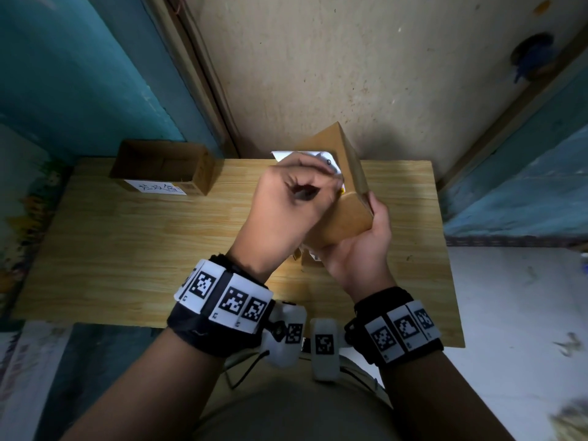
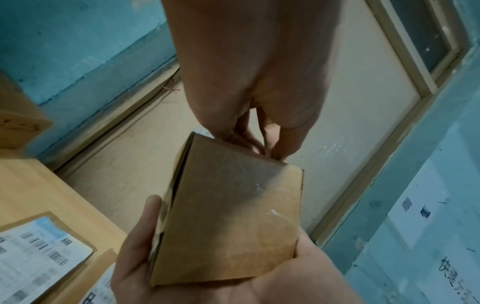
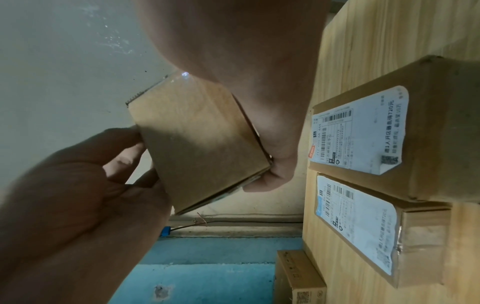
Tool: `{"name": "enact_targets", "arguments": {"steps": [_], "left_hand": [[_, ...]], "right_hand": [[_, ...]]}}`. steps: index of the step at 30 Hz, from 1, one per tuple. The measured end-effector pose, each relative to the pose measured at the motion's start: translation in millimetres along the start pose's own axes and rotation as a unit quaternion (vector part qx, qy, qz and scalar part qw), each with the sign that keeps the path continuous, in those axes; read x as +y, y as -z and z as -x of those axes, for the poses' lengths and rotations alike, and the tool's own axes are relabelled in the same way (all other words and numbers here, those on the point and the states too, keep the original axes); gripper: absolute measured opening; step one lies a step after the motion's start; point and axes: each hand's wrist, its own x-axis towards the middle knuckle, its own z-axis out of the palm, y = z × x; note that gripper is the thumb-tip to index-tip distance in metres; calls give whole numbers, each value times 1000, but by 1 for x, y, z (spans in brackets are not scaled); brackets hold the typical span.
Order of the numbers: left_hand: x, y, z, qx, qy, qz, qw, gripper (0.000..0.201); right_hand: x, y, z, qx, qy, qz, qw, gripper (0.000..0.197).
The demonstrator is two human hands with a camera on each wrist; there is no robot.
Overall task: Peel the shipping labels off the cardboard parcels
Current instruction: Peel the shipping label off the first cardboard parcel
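I hold a small brown cardboard parcel [image 1: 350, 218] tilted above the wooden table. My right hand [image 1: 372, 227] cups its lower end, palm up, with fingers and thumb curled round it. My left hand [image 1: 318, 183] curls over the parcel's upper face and pinches a white shipping label [image 1: 286, 155], whose edge sticks out past the knuckles. In the left wrist view the parcel [image 2: 228, 216] shows a bare taped side, with my left fingers [image 2: 275, 144] at its far edge. The label side is hidden there. The right wrist view shows the same parcel [image 3: 197, 139] between both hands.
Two more parcels [image 3: 441, 127] [image 3: 420, 246] with white labels [image 3: 358, 131] [image 3: 355, 224] lie on the table [image 1: 127, 249] under my hands. An open cardboard box [image 1: 162, 167] with a handwritten tag stands at the back left. A wall and door frame rise behind the table.
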Motion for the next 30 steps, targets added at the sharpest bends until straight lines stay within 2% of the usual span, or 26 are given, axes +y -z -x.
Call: {"name": "enact_targets", "arguments": {"steps": [5,12,15,17,20,26,30], "left_hand": [[12,-8,1,32,27,35,999,4],[18,-9,1,17,81,45,996,6],[19,-9,2,-6,101,63,993,18],[19,-11,3,-17,115,66,991,17],[18,-13,5,-11,139,53,989,18],[16,-15,6,-37,173,58,982,27],[14,-15,7,-52,171,48,983,20]], "right_hand": [[-9,1,0,-37,81,12,996,61],[-9,3,4,-51,99,12,994,67],[-9,5,5,-47,122,-26,991,54],[-8,6,4,-42,139,-48,988,49],[-5,8,3,-14,142,-68,987,61],[-5,1,7,19,178,-55,982,107],[-5,2,7,9,180,-49,982,99]]}}
